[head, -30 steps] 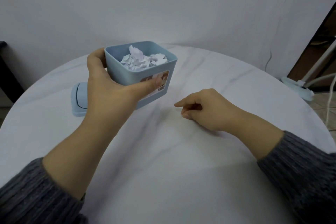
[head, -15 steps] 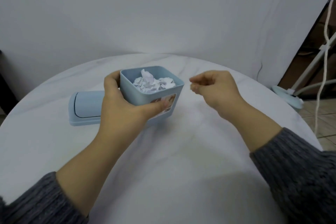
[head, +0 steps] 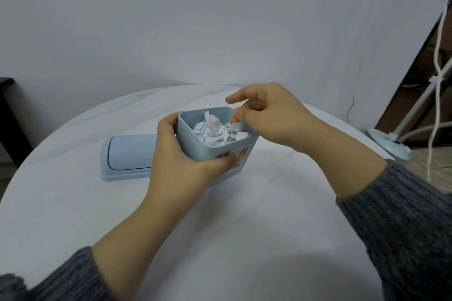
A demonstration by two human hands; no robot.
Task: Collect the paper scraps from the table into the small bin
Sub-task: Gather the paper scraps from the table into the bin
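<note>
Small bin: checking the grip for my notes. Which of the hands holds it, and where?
The left hand grips the small bin around its left and front walls.

Home room: marble table [head: 244,239], floor lamp [head: 391,144]

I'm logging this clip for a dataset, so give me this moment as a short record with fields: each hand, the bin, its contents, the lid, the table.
left hand: wrapped around the small bin's left and front sides, grip closed on it
right hand: over the bin's right rim, fingertips curled down toward the scraps; a held scrap cannot be made out
small bin: light blue, open top, picture label on its front
paper scraps: white, piled inside the bin
lid: light blue, flat on the table, left of the bin
table: white marble top, no loose scraps visible
</note>
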